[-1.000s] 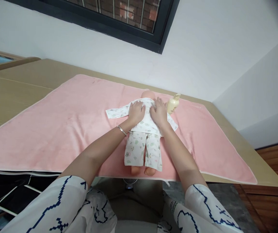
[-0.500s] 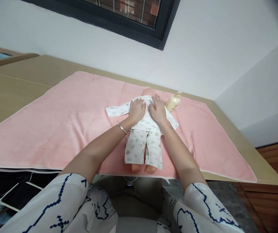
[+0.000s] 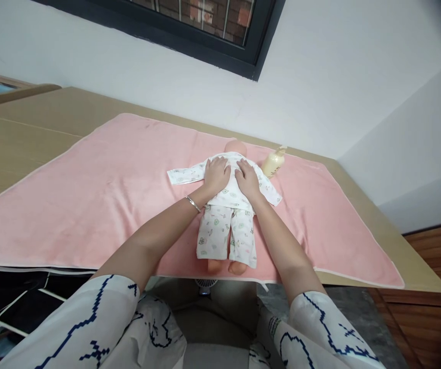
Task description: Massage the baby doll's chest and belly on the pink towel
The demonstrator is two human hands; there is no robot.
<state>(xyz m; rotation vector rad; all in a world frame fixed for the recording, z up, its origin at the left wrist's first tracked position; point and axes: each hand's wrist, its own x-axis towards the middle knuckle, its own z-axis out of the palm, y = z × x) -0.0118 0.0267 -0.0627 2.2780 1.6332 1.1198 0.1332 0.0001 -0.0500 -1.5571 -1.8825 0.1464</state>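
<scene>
A baby doll (image 3: 226,230) in white printed top and trousers lies on a pink towel (image 3: 101,189), head away from me and bare feet at the near edge. My left hand (image 3: 216,174) lies flat and open on the doll's upper body, left of the middle. My right hand (image 3: 248,179) lies flat and open beside it on the right. Both press on the white top. A thin bracelet circles my left wrist. The doll's left sleeve sticks out sideways over the towel.
A cream pump bottle (image 3: 273,162) stands on the towel just right of the doll's head. The towel covers a tan table (image 3: 20,138) set against a white wall under a dark-framed window. Dark items and a small fan lie below the table's near edge.
My right hand has slid back from the doll's shoulder toward the chest, nearer my left hand. The left hand stays in place. The view shifted slightly.
</scene>
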